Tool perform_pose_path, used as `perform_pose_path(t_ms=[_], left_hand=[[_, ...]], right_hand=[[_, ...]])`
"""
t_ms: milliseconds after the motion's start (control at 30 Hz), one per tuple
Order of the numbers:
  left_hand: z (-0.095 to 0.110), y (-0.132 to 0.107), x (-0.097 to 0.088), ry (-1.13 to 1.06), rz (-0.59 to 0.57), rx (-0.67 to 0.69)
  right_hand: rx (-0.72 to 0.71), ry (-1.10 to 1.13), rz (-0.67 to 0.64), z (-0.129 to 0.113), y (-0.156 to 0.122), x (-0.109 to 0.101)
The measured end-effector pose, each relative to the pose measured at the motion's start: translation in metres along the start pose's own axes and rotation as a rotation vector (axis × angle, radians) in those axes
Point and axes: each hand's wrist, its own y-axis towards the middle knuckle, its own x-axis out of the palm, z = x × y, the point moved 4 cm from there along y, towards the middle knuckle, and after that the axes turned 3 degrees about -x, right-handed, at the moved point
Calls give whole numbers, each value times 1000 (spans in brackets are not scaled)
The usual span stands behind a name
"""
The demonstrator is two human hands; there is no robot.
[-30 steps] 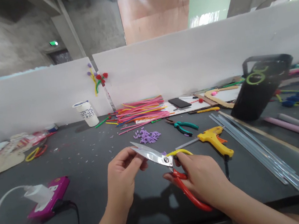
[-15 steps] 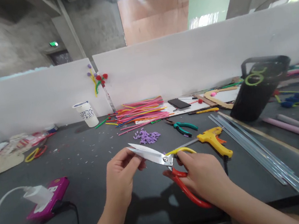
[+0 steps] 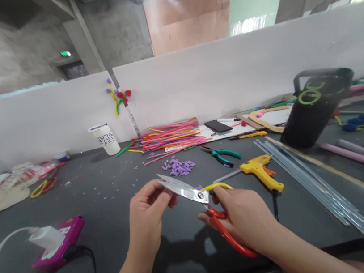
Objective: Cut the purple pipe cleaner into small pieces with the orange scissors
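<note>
My right hand [image 3: 243,211] is closed round the red and yellow handles of a pair of scissors [image 3: 184,190], whose blades point left and stand slightly apart. At the blade tips my left hand [image 3: 150,213] is pinched, thumb against fingers. Whatever lies between those fingers is hidden or too small to make out. Just beyond the blades sits a small heap of short purple pieces [image 3: 179,167] on the dark table. To the right lie teal-handled pliers [image 3: 223,154] and a yellow glue gun [image 3: 261,172] with a clear stick in its back.
Pink and coloured pipe cleaners [image 3: 171,135] are piled at the back beside a white cup [image 3: 105,140]. A magenta power strip [image 3: 61,244] with a white plug is at left. Clear glue sticks [image 3: 313,181] and a black bottle [image 3: 310,111] stand or lie at right.
The scissors have shifted a little left and down at the pivot, and the blades look slightly further apart. My left hand has hardly moved.
</note>
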Motion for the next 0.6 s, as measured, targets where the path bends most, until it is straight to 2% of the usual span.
perform_pose_path(t_ms=[600], left_hand=[[1,0,0,26,7,-8]], right_hand=[[-2,-37,-2,1,2,-1]])
